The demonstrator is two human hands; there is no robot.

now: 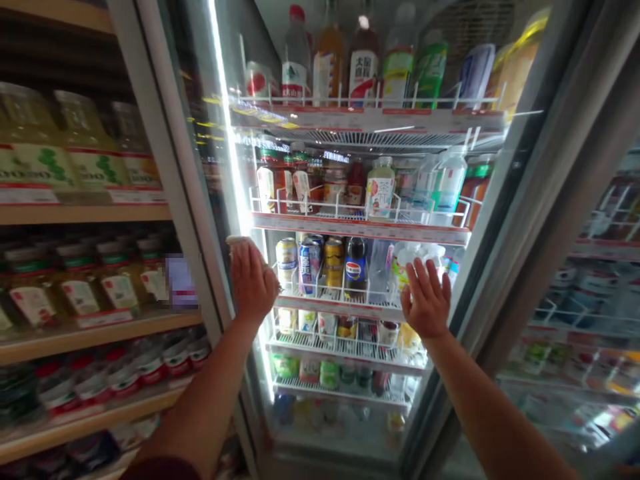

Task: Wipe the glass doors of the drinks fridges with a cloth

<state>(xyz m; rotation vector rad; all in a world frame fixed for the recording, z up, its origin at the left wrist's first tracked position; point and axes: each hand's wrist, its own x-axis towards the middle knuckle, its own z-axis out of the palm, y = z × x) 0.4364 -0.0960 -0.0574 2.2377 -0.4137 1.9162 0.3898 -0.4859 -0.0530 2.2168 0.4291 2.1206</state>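
Note:
My left hand is closed on a pale cloth and presses it against the glass door of a lit drinks fridge, near the door's left edge. My right hand lies flat on the same glass further right, fingers spread, holding nothing. Behind the glass between my hands stand cans and a dark cola bottle on a white wire shelf.
The fridge holds several wire shelves of bottles and cans. Wooden shelves with jars and bottles stand to the left. A second glass-door fridge stands to the right, past a grey door frame.

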